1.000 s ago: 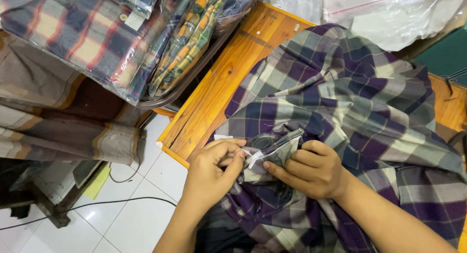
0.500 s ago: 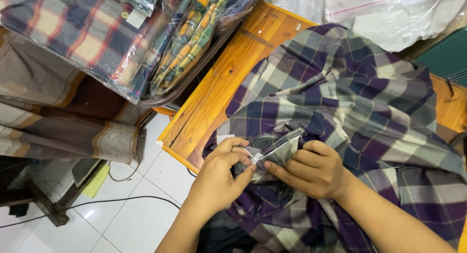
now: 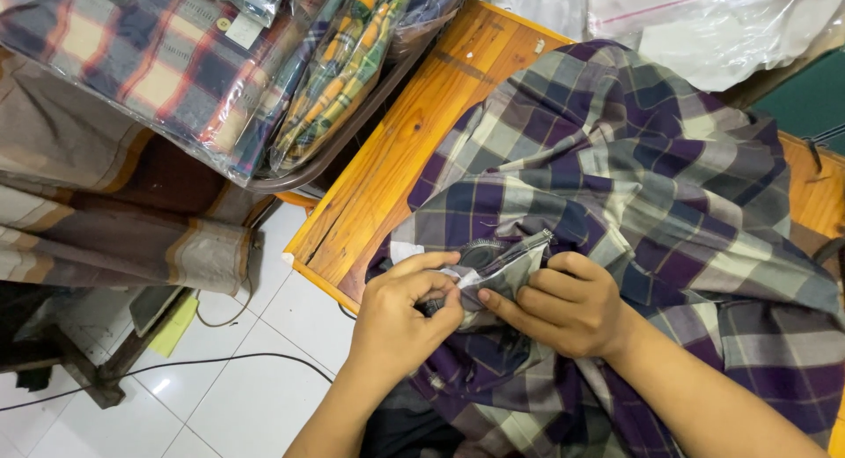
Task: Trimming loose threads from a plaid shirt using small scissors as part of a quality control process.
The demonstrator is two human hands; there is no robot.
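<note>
My left hand [image 3: 400,317] and right hand [image 3: 563,304] pinched a small clear packet [image 3: 502,263] at the plaid cloth's [image 3: 616,168] six-o'clock edge, steadying it on the wooden counter [image 3: 396,168].

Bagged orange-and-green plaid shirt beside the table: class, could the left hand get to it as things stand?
Probably yes. The left hand pinches the purple plaid cloth, and only bare wooden table lies between it and the bagged shirt.

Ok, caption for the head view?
Both hands, left hand and right hand, pinch a folded edge of purple plaid fabric on a wooden table.
</note>
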